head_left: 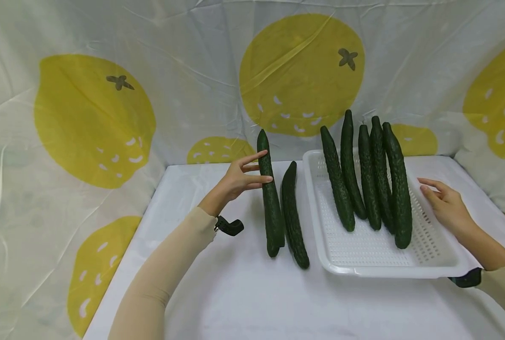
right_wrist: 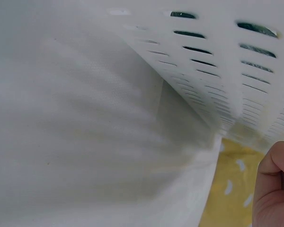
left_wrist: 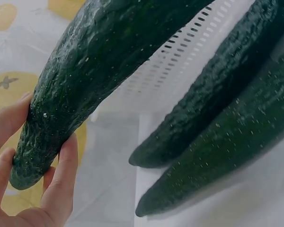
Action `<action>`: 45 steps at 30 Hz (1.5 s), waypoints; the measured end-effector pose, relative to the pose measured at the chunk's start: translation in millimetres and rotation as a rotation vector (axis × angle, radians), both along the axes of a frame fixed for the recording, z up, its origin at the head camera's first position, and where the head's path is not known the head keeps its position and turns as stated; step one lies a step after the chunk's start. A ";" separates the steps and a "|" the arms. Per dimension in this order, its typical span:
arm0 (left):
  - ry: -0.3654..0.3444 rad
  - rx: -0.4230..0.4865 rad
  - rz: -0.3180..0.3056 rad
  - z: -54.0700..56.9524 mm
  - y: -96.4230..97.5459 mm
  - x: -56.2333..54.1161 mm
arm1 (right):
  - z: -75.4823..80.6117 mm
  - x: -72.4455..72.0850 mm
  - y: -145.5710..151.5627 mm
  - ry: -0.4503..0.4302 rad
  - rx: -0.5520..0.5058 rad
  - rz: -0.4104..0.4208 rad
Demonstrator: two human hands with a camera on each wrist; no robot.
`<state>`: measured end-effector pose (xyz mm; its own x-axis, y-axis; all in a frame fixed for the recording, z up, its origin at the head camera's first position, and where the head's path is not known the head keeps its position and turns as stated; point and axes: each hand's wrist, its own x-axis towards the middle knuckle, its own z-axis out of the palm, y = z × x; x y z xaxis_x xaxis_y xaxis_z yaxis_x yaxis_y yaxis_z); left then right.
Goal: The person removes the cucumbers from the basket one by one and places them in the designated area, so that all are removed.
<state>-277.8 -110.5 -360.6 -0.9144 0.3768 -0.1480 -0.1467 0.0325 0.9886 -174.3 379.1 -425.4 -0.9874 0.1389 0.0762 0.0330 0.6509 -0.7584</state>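
Note:
My left hand (head_left: 237, 178) pinches a dark green cucumber (head_left: 272, 208) near its far end, thumb on one side and fingers on the other. Seen from the left wrist, this held cucumber (left_wrist: 80, 80) is raised above two more that lie on the table. One of them, a bumpy cucumber (head_left: 294, 217), shows beside it in the head view; the other is mostly hidden behind the held one. At the right side of a white plastic basket (head_left: 388, 271), my right hand (head_left: 448, 205) holds the rim with bent fingers. Several cucumbers (head_left: 399, 189) lean inside the basket.
A white cloth covers the table (head_left: 244, 302). Behind it and at the sides hangs a pale curtain (head_left: 193, 61) printed with large yellow lemons. The basket's slotted wall (right_wrist: 217, 61) rises beside the right wrist.

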 end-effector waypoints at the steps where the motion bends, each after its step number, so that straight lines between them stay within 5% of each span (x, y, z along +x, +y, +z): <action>1: -0.005 -0.014 0.001 -1.7 -2.1 -0.1 | -0.2 0.3 0.2 0.000 -0.008 0.004; 18: -0.079 -0.146 -0.010 -33.4 -36.4 -4.2 | -4.7 -0.7 -0.5 -0.003 -0.010 0.008; 35: -0.136 -0.198 -0.003 -64.0 -47.3 -20.0 | -2.9 -1.0 -1.3 -0.032 -0.049 0.013; 45: -0.126 -0.202 -0.010 -67.5 -43.2 -26.8 | -1.2 -1.2 1.2 -0.030 -0.078 0.021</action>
